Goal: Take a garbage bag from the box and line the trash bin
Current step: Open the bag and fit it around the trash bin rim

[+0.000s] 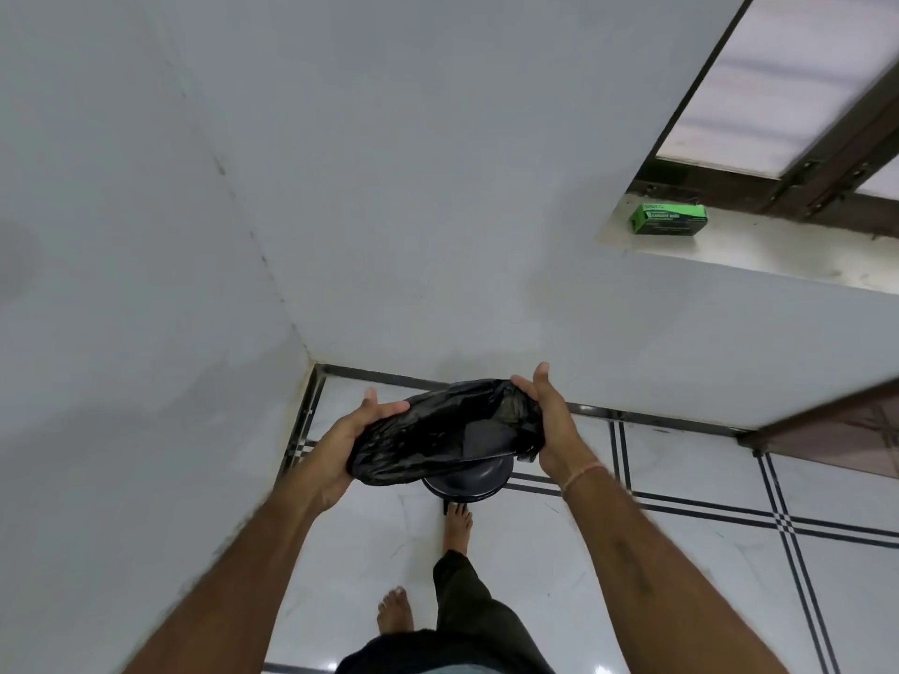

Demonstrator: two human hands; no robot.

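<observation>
Now the step in hand is opening the bag's mouth, with the fetching already done. My left hand and right hand each grip one side of the crumpled black plastic garbage bag, fingers curled over its edge and thumbs pinching the film. Between them the bag is pulled wide, and its mouth gapes towards my right hand.

I hold the bag in the air directly over the round dark trash bin, which stands on the white tiled floor close to the corner of the walls. Only the bin's near rim shows beneath the plastic. My bare foot is at its base; I cannot tell whether it presses a pedal.

The green cardboard box of bags lies on the pale window ledge, well apart from me.

Next, I judge, I must find the true opening, spread it wider than the rim, lower the closed end into the bin and fold the edge over all round. Thin film clings to itself, so the layers may need rubbing apart first.
</observation>
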